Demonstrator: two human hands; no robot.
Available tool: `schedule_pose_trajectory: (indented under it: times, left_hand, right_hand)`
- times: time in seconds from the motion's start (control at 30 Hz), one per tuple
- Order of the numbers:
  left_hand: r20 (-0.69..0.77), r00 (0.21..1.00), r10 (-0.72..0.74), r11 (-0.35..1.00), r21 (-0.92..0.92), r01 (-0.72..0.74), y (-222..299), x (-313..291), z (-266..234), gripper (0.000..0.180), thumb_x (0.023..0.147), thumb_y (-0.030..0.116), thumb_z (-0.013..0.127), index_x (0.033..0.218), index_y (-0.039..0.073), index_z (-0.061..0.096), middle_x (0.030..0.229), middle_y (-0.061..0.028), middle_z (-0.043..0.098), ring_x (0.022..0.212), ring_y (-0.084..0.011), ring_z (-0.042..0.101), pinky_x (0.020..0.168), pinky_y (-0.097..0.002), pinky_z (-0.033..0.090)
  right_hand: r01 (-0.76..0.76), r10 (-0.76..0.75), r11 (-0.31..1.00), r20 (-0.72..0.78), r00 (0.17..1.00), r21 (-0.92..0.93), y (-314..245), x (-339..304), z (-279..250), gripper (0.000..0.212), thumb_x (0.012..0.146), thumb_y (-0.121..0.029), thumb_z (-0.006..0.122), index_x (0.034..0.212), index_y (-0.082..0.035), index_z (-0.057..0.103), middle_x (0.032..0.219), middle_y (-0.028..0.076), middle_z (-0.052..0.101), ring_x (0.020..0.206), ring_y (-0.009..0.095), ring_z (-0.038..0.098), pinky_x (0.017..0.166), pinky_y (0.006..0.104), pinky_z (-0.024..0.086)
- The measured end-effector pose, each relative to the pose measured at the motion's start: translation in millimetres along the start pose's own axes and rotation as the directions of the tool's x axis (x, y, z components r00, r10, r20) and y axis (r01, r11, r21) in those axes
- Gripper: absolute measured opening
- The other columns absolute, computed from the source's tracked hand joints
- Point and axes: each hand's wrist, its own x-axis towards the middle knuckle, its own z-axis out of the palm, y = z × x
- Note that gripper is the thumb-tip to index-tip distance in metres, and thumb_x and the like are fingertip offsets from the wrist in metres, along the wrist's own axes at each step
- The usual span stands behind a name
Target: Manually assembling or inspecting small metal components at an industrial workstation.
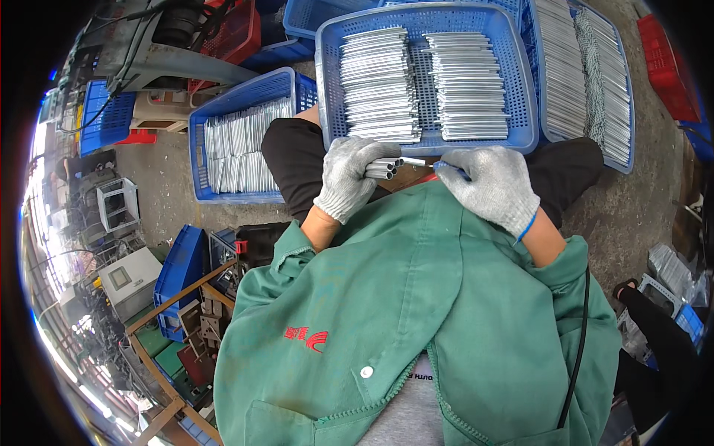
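In my gloved left hand (348,177) is a small bundle of short silver metal tubes (381,172), their open ends facing right. One tube (413,161) sticks out farther than the others, toward my right hand. My right hand (492,187), also in a grey knit glove, is closed around a blue-handled tool (451,169). A thin metal tip on this tool points left at the end of the longer tube; whether it enters the tube I cannot tell. Just beyond both hands stands a blue basket (524,97) with two stacks of silver tubes (379,85).
To the left is another blue basket (196,160) of tubes, to the right a third (627,97). A red crate (664,63) stands at the far right. A wooden frame (175,409) and grey machine parts lie lower left. Someone's dark-clad leg (647,327) shows at the right.
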Motion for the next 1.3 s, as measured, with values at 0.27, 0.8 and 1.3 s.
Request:
schedule_pose_trajectory:
  times: [0.27,0.8,1.3]
  left_hand:
    - [-0.022,1.000,0.010,0.999,-0.040,-0.011,2.8,-0.4,-1.1,0.020,0.080,0.012,0.075,0.099,0.011,0.081,0.095,0.0009,0.080,0.084,-0.0212,0.072,0.088,-0.0329,0.048]
    - [-0.046,0.999,0.010,1.000,-0.015,-0.010,-1.9,-1.7,5.8,0.022,0.080,0.012,0.074,0.100,0.012,0.082,0.095,0.0004,0.081,0.082,-0.0212,0.071,0.088,-0.0333,0.048]
    - [0.138,0.979,-0.154,0.910,0.406,0.086,-92.4,15.2,59.8,0.029,0.086,0.018,0.074,0.115,0.017,0.077,0.091,-0.0070,0.077,0.083,-0.0304,0.072,0.078,-0.0416,0.053]
  right_hand:
    - [-0.068,0.068,0.998,0.075,0.995,0.006,1.9,1.7,0.5,0.026,0.089,-0.030,0.069,0.093,-0.009,0.084,0.062,0.006,0.070,0.052,0.024,0.063,0.054,0.0347,0.050]
    - [-0.066,0.051,0.994,0.155,0.987,0.092,6.2,5.4,2.1,0.028,0.091,-0.033,0.068,0.095,-0.010,0.084,0.067,0.009,0.073,0.054,0.027,0.063,0.056,0.0369,0.051]
    - [-0.186,0.188,0.981,0.040,0.981,-0.053,24.1,6.0,30.0,0.028,0.092,-0.033,0.069,0.099,-0.010,0.084,0.069,0.008,0.075,0.057,0.030,0.067,0.058,0.0378,0.053]
